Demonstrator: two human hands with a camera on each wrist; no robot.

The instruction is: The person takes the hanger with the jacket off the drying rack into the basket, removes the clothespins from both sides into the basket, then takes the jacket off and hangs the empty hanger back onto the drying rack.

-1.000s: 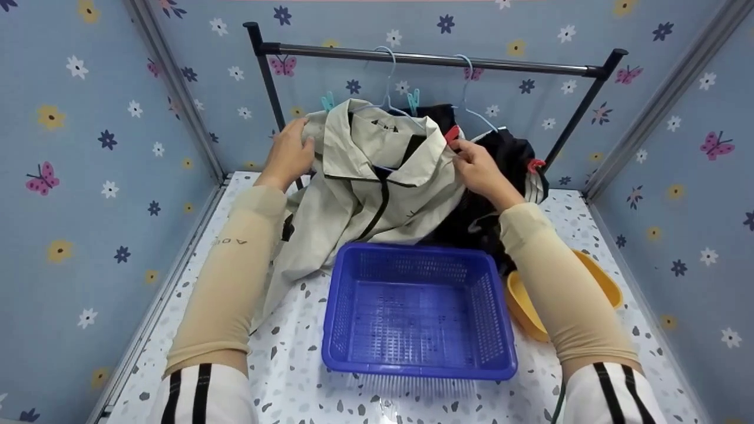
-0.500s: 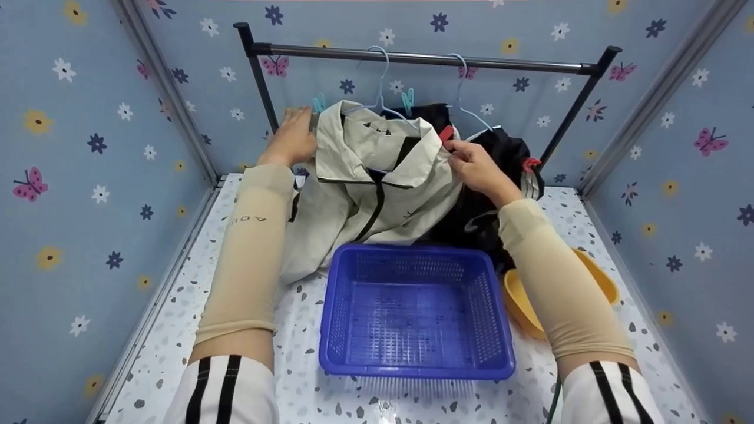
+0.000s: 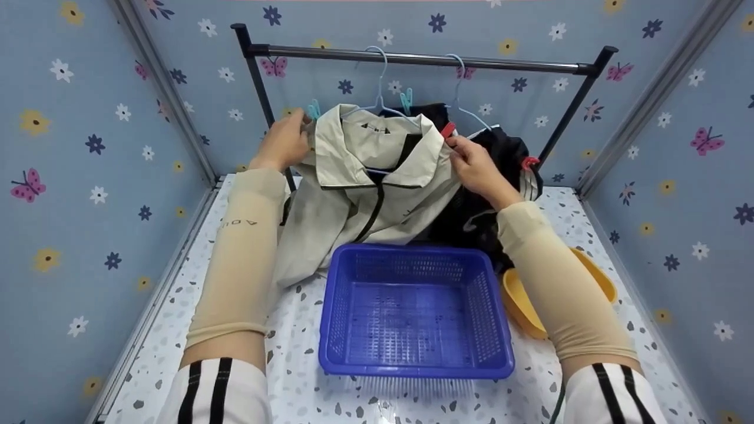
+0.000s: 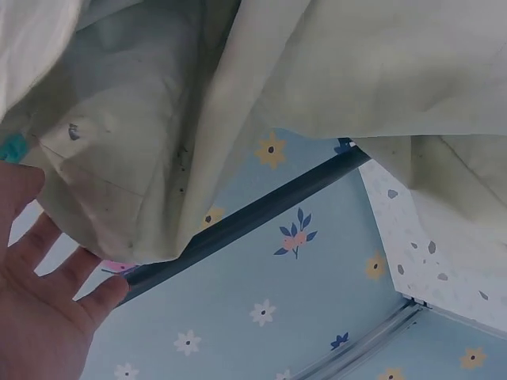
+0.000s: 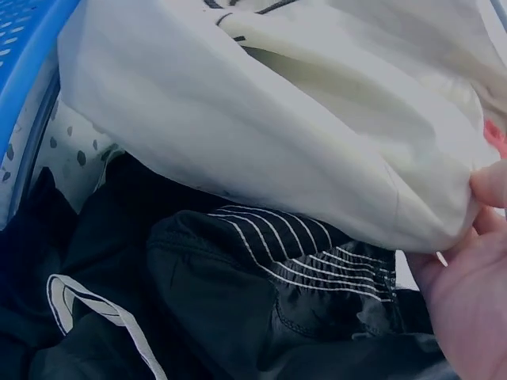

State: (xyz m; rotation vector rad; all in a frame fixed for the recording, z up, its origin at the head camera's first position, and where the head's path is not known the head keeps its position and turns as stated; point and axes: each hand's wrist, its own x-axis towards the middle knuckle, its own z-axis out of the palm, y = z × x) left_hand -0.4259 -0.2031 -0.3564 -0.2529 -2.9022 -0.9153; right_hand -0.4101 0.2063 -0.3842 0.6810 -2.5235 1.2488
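Observation:
A light grey collared jacket point(image 3: 330, 212) with a black front zip hangs from a pale blue hanger point(image 3: 381, 88) on the rack. At its left shoulder edge, my left hand point(image 3: 285, 141) holds the cloth beside a teal clothespin point(image 3: 314, 109). The left wrist view has the thumb in front of the jacket point(image 4: 119, 174) and the other fingers behind it. My right hand point(image 3: 478, 169) pinches the opposite shoulder, right by a red clothespin point(image 3: 449, 129). In the right wrist view, thumb and fingers of the right hand point(image 5: 467, 293) grip the jacket's edge.
Behind the jacket stands a black garment rack point(image 3: 424, 59). A second hanger point(image 3: 462, 88) holds dark clothing point(image 3: 506, 153) with a red clip point(image 3: 530, 162). An empty blue basket point(image 3: 415, 370) sits in front, a yellow basin point(image 3: 521, 306) to its right. Flowered walls point(image 3: 88, 235) enclose the table.
My left hand has shifted slightly left and up along the jacket's shoulder, its fingers straighter half a second ago. The right hand has kept its grip by the red clothespin.

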